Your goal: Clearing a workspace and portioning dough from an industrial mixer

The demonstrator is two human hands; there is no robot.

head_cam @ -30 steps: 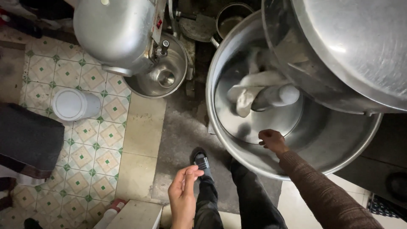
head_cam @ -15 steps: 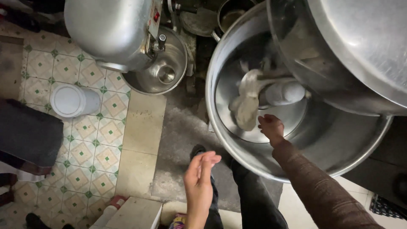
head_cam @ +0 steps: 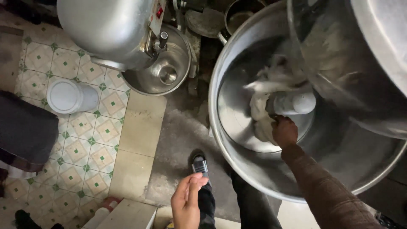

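The work at the big steel mixing bowl looks only partly done, as far as I can judge: the pale dough is a ragged, stringy mass, not a smooth ball, and it clings around the flour-coated shaft at the bowl's centre rather than lying free. Streaks of dough also smear the underside of the mixer head overhanging the bowl, so there seems to be scraping and gathering left. The right hand reaches down inside the bowl, its fingers curled against the lower edge of the dough just under the shaft; it is touching the mass, though I cannot tell whether it has a true grip or is only pressing. The left hand hangs outside the bowl, well apart from the dough, low over the person's dark trouser leg and shoe; its fingers are loosely bent and it holds nothing. Off to the left stands a smaller mixer with its own steel bowl, empty as far as I can see, and a white lidded tub sits on the patterned tile floor.
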